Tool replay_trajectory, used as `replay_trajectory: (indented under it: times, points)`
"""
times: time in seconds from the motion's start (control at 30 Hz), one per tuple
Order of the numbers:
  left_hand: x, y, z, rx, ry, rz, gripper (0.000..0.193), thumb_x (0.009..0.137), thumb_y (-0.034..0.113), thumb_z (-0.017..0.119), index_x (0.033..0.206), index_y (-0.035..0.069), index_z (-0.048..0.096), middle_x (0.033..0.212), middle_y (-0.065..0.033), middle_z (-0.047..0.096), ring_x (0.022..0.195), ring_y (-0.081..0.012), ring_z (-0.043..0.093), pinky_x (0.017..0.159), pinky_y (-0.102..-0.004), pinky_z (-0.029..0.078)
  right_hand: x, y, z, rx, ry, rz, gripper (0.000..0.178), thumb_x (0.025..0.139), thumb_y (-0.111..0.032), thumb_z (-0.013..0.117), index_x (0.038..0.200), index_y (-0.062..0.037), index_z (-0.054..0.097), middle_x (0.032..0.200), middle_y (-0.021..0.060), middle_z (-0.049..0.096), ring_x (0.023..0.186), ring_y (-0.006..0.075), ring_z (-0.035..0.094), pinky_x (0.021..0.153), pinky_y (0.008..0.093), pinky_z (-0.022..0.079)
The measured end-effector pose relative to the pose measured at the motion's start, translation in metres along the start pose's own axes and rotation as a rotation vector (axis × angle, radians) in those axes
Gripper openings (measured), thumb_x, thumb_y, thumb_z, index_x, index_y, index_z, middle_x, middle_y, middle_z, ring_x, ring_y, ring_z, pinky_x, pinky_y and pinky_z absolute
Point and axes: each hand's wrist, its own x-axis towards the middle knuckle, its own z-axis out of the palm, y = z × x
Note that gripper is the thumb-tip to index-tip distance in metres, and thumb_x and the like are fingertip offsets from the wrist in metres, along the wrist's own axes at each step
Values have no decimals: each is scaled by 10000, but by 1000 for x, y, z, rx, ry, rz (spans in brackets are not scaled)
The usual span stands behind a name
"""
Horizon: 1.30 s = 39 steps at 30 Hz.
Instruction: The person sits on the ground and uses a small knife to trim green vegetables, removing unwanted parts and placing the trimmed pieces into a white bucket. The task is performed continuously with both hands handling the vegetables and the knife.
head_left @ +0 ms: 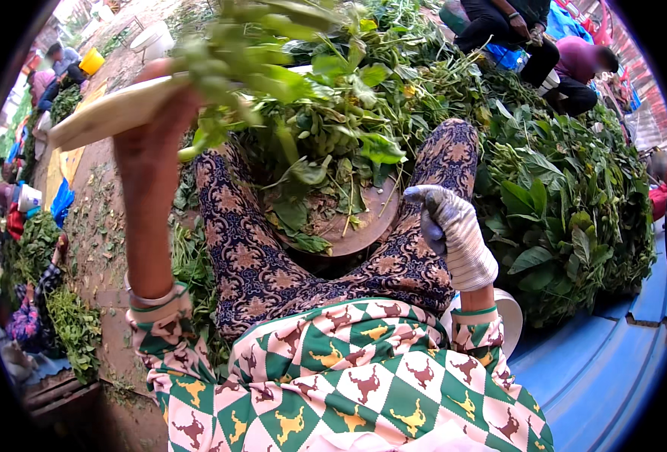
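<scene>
My left hand [169,94], raised at the upper left and blurred, is closed around a leafy green bean plant [254,68]. A pale flat board-like piece [103,119] crosses the same hand; whether it is gripped too I cannot tell. My right hand [454,230], in a white striped glove with greyish fingertips, is curled above my right thigh; its palm is hidden. Between my knees sits a round brown pan [371,222] with leaves and stalk scraps. Bean plants with plump pods [326,135] are heaped beyond and over it.
A large pile of leafy plants [567,211] stands on my right beside a blue ridged surface [574,377]. Behind my right forearm is a white bucket [508,320]. People sit at the upper right and far left. A white bucket [152,39] stands on the brown ground [107,256].
</scene>
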Motion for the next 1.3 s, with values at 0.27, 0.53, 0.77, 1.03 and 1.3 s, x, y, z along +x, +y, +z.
replay_trajectory:
  times: [0.27,0.53,0.77,1.03,1.3]
  points:
    - [-32,6,-240,-561,222,-166,429,882,171,533,1251,-32,452,1223,-164,525,1111,-284,508,970,-418,392,15,2,14,-17,-16,88,333,945,-309,464,1103,-53,607,613,-72,427,454,0,326,400,149,247]
    - [-106,29,-435,-651,338,-333,431,890,130,518,1265,-55,412,1247,-199,482,1094,-300,499,985,-418,384,31,24,7,70,-206,126,510,895,-484,486,1050,-11,597,563,-68,359,416,22,275,378,174,194]
    - [-216,68,-518,294,648,-650,249,873,150,589,1074,7,556,1037,-58,604,947,-176,578,824,-316,471,34,14,18,48,-135,122,335,953,-301,444,1162,-76,577,634,-74,441,481,-1,329,422,140,268]
    - [-179,-52,-367,1028,183,-1093,266,761,241,663,895,40,552,681,-26,560,544,-133,553,472,-269,482,40,34,1,111,-75,245,440,936,-422,443,960,-22,626,537,-77,351,409,16,273,362,171,190]
    - [48,-53,-55,218,-114,-407,176,845,141,625,977,36,573,975,-128,646,865,-181,636,718,-260,537,36,30,0,101,-49,223,386,941,-337,465,1202,-61,538,639,-58,430,452,19,328,391,153,250]
